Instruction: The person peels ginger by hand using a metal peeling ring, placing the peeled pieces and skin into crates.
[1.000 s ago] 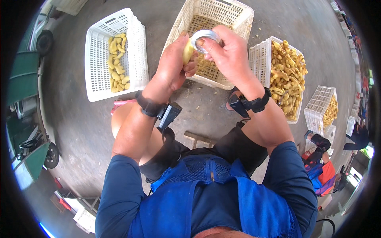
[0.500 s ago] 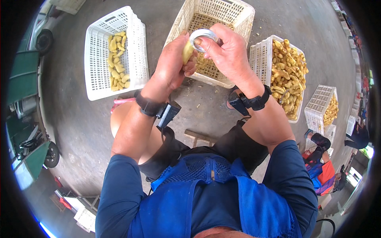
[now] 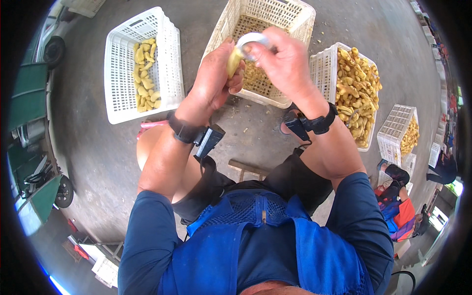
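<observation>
My left hand (image 3: 213,73) is wrapped round a pale yellow piece of ginger root (image 3: 234,63) and holds it upright over the middle crate (image 3: 291,20). The fingers of my right hand (image 3: 287,61) are closed on a silvery metal ring (image 3: 251,37), which is smeared by motion and meets the upper end of the ginger. Small brownish scraps lie on the crate's floor below. In the white crate (image 3: 117,83) at the left lie several smooth, pale ginger pieces (image 3: 145,73). A crate (image 3: 322,73) at the right is heaped with rougher, browner ginger (image 3: 358,93).
Farther right stands another crate (image 3: 391,133) with more ginger. Another person (image 3: 399,206) in orange and blue sits beyond it. A low wooden stool (image 3: 247,168) shows between my legs. Green vehicle parts with wheels (image 3: 64,191) stand along the left side.
My right hand has shifted slightly and tilted the ring against the top of the ginger. The left hand holds the ginger in nearly the same place.
</observation>
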A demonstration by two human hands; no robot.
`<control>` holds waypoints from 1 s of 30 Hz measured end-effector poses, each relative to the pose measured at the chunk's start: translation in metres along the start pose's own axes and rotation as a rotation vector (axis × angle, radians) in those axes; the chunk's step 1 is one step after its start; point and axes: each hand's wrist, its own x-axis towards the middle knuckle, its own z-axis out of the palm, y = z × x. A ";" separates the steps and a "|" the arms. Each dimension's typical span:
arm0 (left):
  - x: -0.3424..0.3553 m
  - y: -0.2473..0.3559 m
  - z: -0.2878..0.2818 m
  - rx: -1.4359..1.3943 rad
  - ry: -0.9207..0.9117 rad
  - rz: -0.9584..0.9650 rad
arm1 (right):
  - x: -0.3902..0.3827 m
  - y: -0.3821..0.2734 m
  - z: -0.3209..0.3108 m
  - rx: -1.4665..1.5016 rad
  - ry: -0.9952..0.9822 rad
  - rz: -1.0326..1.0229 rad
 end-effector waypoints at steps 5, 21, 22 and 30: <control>-0.003 0.007 -0.007 -0.112 -0.024 -0.077 | 0.015 0.029 -0.036 0.201 0.194 0.208; 0.010 0.000 -0.013 -0.089 -0.155 -0.110 | -0.003 0.016 0.009 0.339 -0.058 -0.023; 0.008 0.002 -0.010 -0.062 -0.164 -0.118 | -0.004 0.017 0.009 0.347 -0.074 0.045; 0.003 0.004 -0.011 -0.096 -0.246 -0.152 | 0.005 0.010 -0.006 0.067 -0.102 0.000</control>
